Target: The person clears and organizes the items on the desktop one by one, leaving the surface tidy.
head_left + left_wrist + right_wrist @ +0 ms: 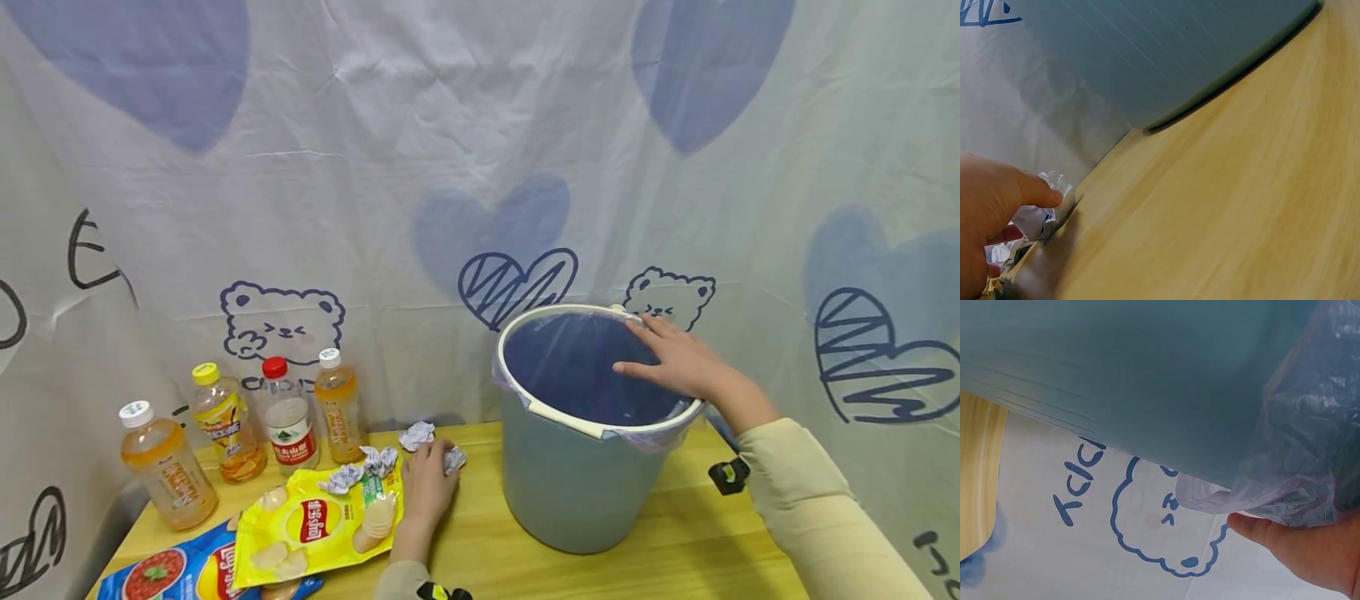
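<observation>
In the head view my left hand (429, 483) is at a crumpled paper ball (453, 459) on the table, beside a yellow Lay's chip bag (315, 521). The left wrist view shows the thumb and fingers on either side of the paper ball (1038, 219). Another paper ball (417, 435) lies just beyond the fingertips, and two more rest on the chip bag's upper edge. My right hand (682, 362) lies at the right rim of a grey-blue bin (577, 483), fingers extended and thumb spread over the opening. A thin translucent purple liner (1310, 437) folds over the rim near it.
Several drink bottles stand at the back left, among them a red-capped one (291, 425) and a yellow-capped one (227, 429). A blue chip bag (180, 571) lies partly under the yellow one. A patterned cloth (390, 208) hangs behind the wooden table (487, 533).
</observation>
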The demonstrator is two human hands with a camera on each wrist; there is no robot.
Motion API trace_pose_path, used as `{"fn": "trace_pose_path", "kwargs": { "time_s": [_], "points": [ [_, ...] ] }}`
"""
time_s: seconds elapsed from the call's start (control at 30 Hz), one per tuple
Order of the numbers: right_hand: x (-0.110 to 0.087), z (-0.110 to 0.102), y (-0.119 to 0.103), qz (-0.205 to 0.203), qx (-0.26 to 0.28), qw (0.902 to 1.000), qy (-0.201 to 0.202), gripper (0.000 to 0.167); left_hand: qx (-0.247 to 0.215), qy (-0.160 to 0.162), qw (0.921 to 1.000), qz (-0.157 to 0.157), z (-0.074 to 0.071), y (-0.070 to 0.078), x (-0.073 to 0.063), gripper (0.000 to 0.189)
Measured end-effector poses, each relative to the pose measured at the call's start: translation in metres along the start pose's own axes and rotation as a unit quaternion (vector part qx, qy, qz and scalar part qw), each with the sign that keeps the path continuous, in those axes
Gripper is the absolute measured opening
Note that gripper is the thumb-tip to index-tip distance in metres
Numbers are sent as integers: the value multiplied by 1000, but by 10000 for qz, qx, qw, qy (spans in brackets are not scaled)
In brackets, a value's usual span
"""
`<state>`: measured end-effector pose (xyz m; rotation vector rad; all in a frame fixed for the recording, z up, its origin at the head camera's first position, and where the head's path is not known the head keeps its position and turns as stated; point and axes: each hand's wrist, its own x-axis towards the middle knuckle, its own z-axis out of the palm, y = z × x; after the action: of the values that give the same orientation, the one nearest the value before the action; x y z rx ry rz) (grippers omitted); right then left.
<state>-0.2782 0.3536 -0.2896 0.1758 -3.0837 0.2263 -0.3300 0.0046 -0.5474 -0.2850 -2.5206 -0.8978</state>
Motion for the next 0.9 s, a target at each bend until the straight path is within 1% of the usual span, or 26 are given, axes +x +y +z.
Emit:
{"fn": "trace_pose_path", "kwargs": {
  "time_s": [0.2,0.47,0.57,0.7,0.9],
  "points": [
    [1,-1,0,14,58,10000,-29,92,54,221,9997,83,-3,-3,1,28],
    [-1,0,0,6,86,10000,-51,92,58,219,9997,20,-7,-7,2,23],
    [-1,0,-1,2,88,10000,-43,93,-5,288,9996,35,-11,-8,3,23],
    [0,0,-1,4,71,10000,-26,93,-90,348,9993,-40,-17,-8,5,24],
    [-1,0,-1,-14,103,9999,1,93,-279,358,9986,-288,-27,-7,10,22]
  ]
}}
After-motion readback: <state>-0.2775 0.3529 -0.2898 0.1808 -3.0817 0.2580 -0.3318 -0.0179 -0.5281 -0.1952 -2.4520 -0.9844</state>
